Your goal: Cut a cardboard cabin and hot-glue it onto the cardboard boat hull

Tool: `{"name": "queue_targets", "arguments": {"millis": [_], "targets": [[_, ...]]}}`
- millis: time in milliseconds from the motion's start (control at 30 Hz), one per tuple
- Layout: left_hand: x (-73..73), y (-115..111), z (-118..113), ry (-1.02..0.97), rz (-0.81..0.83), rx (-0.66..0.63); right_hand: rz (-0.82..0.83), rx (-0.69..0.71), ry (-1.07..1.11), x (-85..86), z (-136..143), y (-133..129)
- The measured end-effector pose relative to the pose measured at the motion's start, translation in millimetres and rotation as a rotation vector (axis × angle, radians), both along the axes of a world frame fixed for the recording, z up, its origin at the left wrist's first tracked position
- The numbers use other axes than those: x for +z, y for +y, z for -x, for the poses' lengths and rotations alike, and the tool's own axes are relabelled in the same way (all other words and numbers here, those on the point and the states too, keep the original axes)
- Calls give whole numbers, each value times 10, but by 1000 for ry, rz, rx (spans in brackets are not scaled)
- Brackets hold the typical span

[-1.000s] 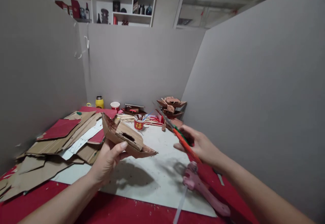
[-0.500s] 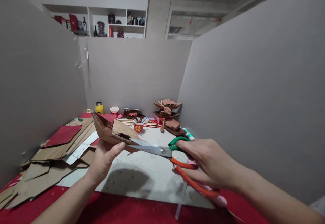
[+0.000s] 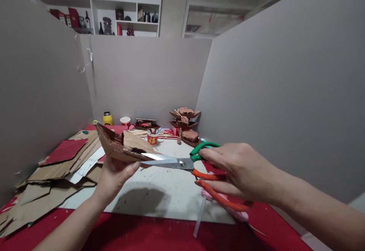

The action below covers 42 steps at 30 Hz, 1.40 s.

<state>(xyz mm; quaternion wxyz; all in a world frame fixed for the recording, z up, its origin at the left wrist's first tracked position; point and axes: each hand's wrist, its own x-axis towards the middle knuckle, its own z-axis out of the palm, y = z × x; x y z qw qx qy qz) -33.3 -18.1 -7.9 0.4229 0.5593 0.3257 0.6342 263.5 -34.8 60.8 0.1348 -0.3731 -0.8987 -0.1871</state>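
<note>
My left hand (image 3: 115, 177) holds a brown cardboard boat (image 3: 111, 148) from below, its thumb along the near side. The boat's pointed end tilts up to the left, and a curved cardboard piece covers its middle. My right hand (image 3: 230, 167) is closed on scissors (image 3: 182, 163) with green and orange wrapped handles. Their blades are slightly apart and reach left to the boat's near side, close to my left thumb. A pink glue gun (image 3: 207, 194) with a clear stick lies under my right hand, partly hidden.
Cardboard sheets (image 3: 54, 190) are piled on the left. At the back stand a yellow jar (image 3: 107, 119), a red paper cup (image 3: 152, 138), wooden sticks (image 3: 168, 134) and several finished boats (image 3: 189, 135). Grey partitions (image 3: 142, 72) enclose the table.
The view has shifted slightly, so the background sits further left and higher. The scissor blades have opened less wide or turned a little against the boat, whose raised end appears further left.
</note>
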Motion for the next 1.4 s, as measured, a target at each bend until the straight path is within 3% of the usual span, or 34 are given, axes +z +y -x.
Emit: {"name": "queue_targets", "arguments": {"millis": [100, 233, 500, 733, 1200, 1400], "targets": [[-24, -10, -6, 9, -9, 82, 72, -23, 13, 52, 25, -38], [-13, -35, -10, 68, -20, 79, 162, -47, 11, 93, 58, -89], [6, -43, 23, 196, -85, 177, -8, -16, -105, 187, 62, -146], [11, -24, 102, 394, -181, 172, 79, -19, -148, 263, 70, -189], [-25, 19, 76, 187, -108, 69, 84, 41, -88, 12, -38, -66], [-28, 17, 40, 106, -81, -17, -21, 124, -75, -101, -93, -13]]}}
